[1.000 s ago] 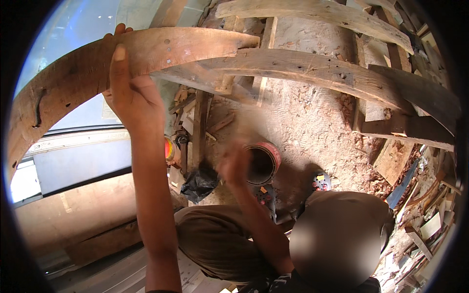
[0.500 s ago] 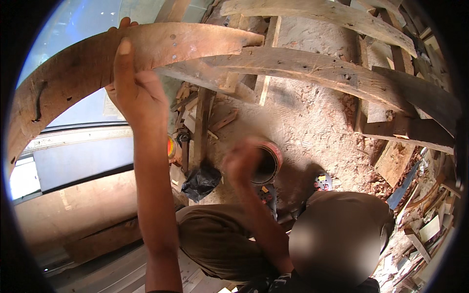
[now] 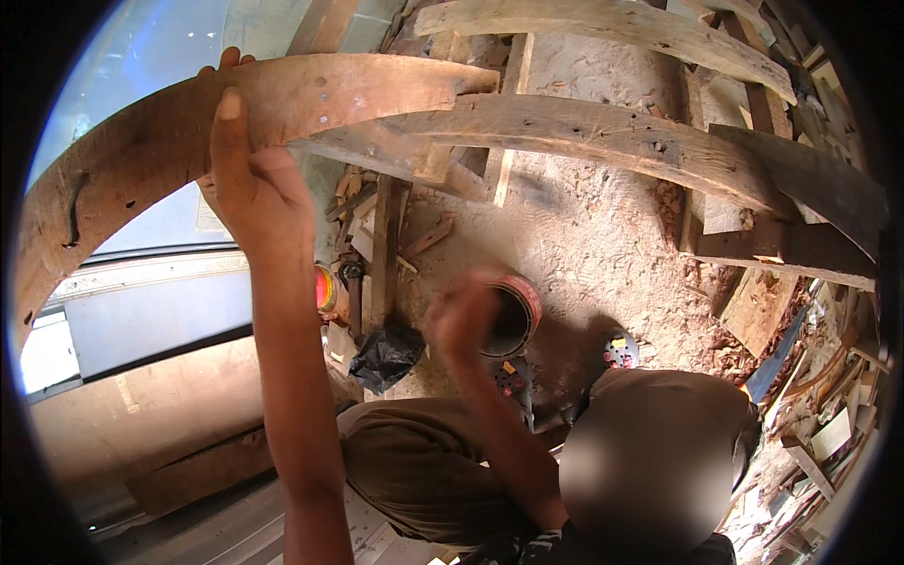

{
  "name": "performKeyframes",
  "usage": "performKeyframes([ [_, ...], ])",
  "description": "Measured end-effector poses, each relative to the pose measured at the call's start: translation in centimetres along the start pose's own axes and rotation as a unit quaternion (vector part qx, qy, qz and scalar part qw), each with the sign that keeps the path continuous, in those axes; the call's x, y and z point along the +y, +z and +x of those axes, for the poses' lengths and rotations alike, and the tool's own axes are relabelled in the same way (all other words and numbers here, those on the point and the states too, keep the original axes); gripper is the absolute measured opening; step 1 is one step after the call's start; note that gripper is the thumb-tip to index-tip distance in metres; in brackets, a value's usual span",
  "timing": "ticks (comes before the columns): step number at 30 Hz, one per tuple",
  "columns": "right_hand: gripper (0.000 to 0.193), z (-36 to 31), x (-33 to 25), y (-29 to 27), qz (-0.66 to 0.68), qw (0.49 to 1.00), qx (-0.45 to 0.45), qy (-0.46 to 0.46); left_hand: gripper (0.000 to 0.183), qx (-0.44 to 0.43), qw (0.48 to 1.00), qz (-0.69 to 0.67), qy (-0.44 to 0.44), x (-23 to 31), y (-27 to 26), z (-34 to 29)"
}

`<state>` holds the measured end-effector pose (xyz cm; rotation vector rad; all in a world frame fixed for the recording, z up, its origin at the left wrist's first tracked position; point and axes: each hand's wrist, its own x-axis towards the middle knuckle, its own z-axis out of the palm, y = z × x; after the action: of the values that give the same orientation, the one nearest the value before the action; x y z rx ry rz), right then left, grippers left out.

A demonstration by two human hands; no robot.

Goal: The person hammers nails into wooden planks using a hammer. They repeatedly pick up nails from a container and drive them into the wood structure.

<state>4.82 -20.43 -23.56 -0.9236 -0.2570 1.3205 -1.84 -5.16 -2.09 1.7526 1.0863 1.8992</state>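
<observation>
My left hand (image 3: 259,184) is closed around a curved brown wooden plank (image 3: 367,83), thumb on its near face and fingertips over its top edge. The plank arcs up from the far left; its notched right end meets another curved timber (image 3: 603,130). My right hand (image 3: 461,318) is lower down, in front of a round, red-rimmed container (image 3: 533,303) with a dark inside. Motion blurs this hand, but it looks like a fist. A faint smear above it hides whatever it may hold.
More curved timbers (image 3: 612,30) and crosspieces form a frame at the far right. A black plastic bag (image 3: 386,358) and a red-and-yellow can (image 3: 325,287) stand left of the container. Wood scraps (image 3: 833,438) and a blue strip (image 3: 782,358), perhaps a saw blade, lie at right.
My left hand and the plank's held part appear slightly lower and farther left. The right hand stays near the container, still blurred. More of the can shows beside my left forearm.
</observation>
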Motion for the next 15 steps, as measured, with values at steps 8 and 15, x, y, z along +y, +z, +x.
performKeyframes([
  [8,0.056,2.2,-8.5,-1.0,0.250,0.951,0.049,0.173,0.054,-0.050,0.992,0.116,0.000,-0.7,-2.6,-0.5],
  [15,0.060,1.8,2.1,2.1,-0.045,0.961,0.223,0.155,0.053,-0.041,0.994,0.089,0.051,-0.1,0.2,0.2],
])
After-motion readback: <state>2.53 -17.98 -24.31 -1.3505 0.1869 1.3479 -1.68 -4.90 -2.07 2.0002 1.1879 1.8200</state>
